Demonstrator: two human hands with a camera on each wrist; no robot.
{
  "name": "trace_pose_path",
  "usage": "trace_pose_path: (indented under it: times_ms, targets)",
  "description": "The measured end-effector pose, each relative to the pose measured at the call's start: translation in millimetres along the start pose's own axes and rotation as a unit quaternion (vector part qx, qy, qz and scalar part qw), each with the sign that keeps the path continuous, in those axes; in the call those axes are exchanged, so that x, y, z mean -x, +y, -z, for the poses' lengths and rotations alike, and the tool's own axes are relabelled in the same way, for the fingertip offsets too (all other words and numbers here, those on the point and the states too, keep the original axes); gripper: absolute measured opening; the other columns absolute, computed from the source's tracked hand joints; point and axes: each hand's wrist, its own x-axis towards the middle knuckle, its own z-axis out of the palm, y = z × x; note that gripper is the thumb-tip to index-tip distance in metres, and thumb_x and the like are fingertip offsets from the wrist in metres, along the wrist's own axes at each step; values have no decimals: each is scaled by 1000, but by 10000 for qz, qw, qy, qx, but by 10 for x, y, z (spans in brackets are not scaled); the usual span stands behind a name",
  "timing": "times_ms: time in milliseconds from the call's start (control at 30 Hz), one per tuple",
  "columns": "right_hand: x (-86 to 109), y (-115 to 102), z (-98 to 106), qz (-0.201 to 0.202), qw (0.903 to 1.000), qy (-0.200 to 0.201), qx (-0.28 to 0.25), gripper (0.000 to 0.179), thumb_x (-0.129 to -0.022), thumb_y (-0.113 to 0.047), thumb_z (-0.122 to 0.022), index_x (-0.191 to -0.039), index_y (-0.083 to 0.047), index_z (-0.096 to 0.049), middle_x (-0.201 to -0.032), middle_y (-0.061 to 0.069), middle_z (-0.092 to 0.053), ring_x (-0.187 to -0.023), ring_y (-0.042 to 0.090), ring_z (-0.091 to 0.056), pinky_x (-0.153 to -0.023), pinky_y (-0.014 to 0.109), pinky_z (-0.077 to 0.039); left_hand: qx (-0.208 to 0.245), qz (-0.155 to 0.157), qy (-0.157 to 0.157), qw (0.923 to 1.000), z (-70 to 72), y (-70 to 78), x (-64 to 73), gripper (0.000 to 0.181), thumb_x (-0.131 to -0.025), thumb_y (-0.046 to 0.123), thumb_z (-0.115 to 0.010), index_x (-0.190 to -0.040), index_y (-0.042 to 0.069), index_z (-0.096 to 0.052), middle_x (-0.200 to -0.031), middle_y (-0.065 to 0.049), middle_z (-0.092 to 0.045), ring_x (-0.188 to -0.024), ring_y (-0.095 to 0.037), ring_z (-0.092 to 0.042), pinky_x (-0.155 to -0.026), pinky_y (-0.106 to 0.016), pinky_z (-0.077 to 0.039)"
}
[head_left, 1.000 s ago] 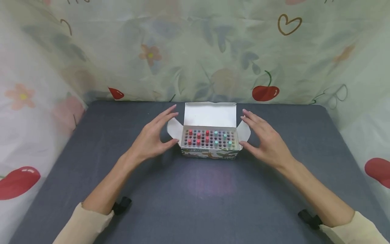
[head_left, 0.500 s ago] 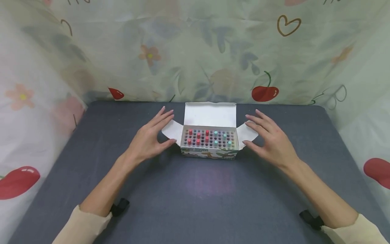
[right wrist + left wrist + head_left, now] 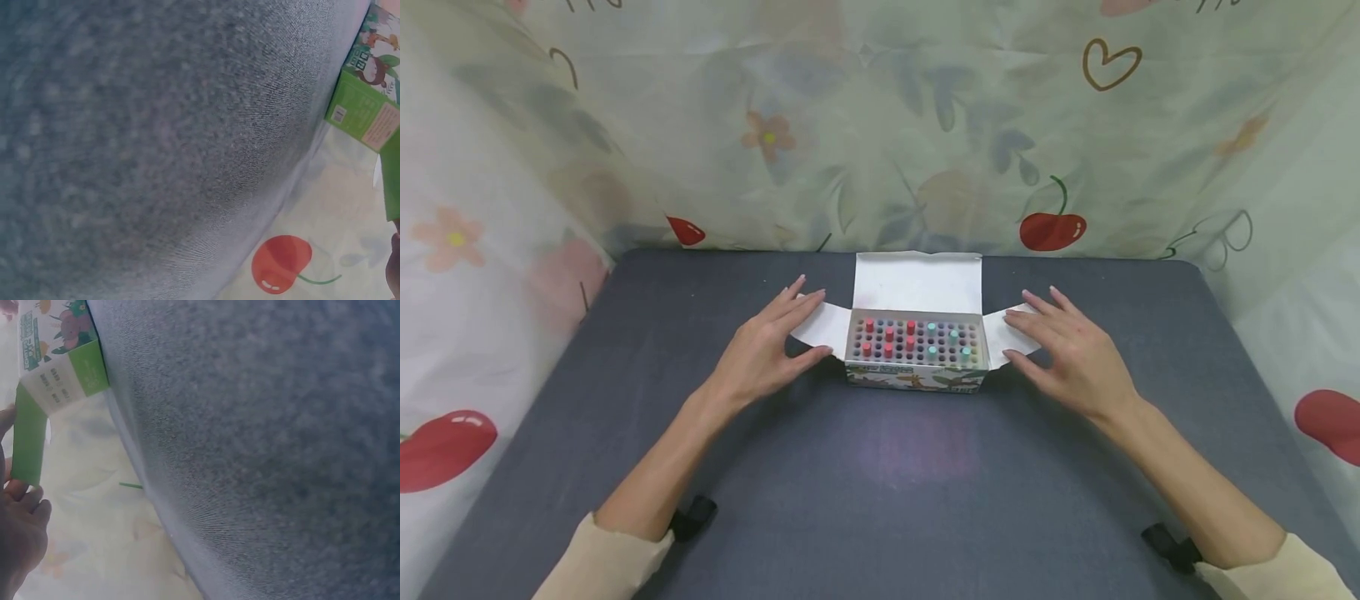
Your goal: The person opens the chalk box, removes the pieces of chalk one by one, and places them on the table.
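Note:
An open-topped cardboard box [image 3: 916, 380] with a printed front sits at the table's far middle, its white lid [image 3: 917, 282] raised behind. Inside is a grid of round holes, where several red pegs [image 3: 889, 334] stand at left and several teal pegs [image 3: 953, 337] at right. My left hand [image 3: 758, 354] touches the left side flap [image 3: 824, 325], fingers extended. At the other side my right hand [image 3: 1084, 367] lies with extended fingers on the right side flap [image 3: 1004, 335]. The left wrist view shows this flap's green outer face [image 3: 28, 437] beside the fingers.
A dark grey table [image 3: 910, 517] carries the box near its back edge. Behind and at both sides hangs a pale curtain [image 3: 880, 150] printed with cherries and flowers. Black wrist straps [image 3: 694, 518] show under both cuffs.
Both side flaps have swung outward and down, away from the box opening. My hands have moved slightly apart with them. The box and its pegs stay in place.

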Motion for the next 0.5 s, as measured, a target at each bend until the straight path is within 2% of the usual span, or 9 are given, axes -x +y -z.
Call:
trace_pose_path:
  times_ms: [100, 300, 433, 500]
  targets:
    - [17, 4, -21, 14, 10000, 8, 18, 41, -84, -22, -74, -118, 1, -70, -114, 16, -71, -116, 38, -62, -115, 47, -28, -44, 3, -27, 10000, -12, -8, 5, 70, -83, 32, -82, -143, 8, -55, -148, -11, -49, -142, -33, -36, -107, -54, -38]
    - [65, -4, -54, -137, 9995, -229, 169, 44, -79, -15, -77, -120, 1, -70, -115, 17, -71, -112, 35, -64, -112, 47, -32, -14, 262, -272, 9993, -46, -2, 32, 65, -85, 31, -81, -140, 6, -57, -142, -11, -56, -143, -29, -35, -110, -52, -34]
    - [92, -24, -82, -344, 9982, -423, 253, 44, -78, -15, -79, -119, -1, -71, -117, 15, -70, -109, 33, -66, -105, 50, -41, 253, 283, -415, 9984, -71, 11, 35, 61, -86, 25, -80, -139, 4, -58, -140, -13, -57, -141, -28, -40, -108, -50, -38]
    - [103, -39, -98, -464, 9973, -494, 276, 44, -79, -15, -79, -120, -3, -71, -118, 14, -70, -108, 32, -66, -96, 51, -47, 374, 250, -516, 9977, -80, 18, 34, 60, -88, 23, -78, -140, 3, -57, -140, -14, -56, -137, -28, -45, -104, -48, -42]
